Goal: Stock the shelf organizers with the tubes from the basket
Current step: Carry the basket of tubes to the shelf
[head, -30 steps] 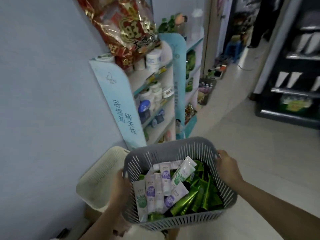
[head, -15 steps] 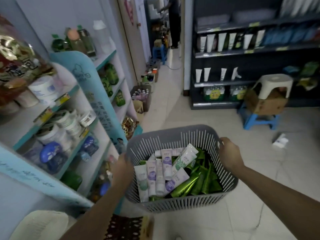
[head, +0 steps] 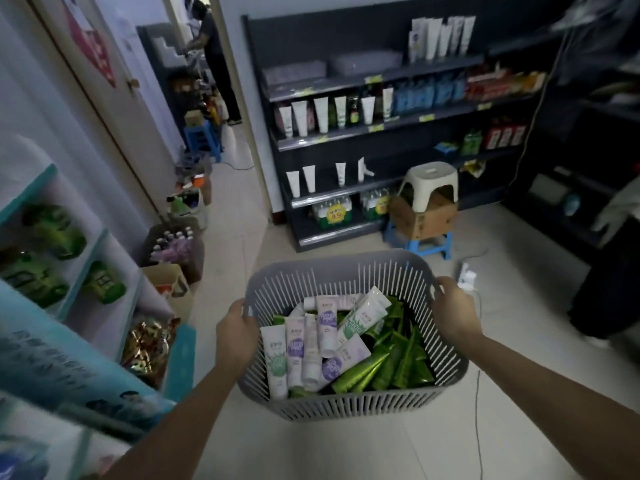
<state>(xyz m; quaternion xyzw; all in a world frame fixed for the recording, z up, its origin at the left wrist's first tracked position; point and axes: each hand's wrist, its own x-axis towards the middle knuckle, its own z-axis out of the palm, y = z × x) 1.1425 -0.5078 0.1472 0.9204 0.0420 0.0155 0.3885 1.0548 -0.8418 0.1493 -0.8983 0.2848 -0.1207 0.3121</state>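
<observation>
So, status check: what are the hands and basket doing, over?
Gripping basket rim: left hand, right hand. Inside, tubes piled. Ahead, white stool on box.

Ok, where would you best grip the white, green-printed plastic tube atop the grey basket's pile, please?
Probably from above, pinching the white green-printed tube across its raised far end: it lies uncovered, slanting over the other tubes.
</observation>
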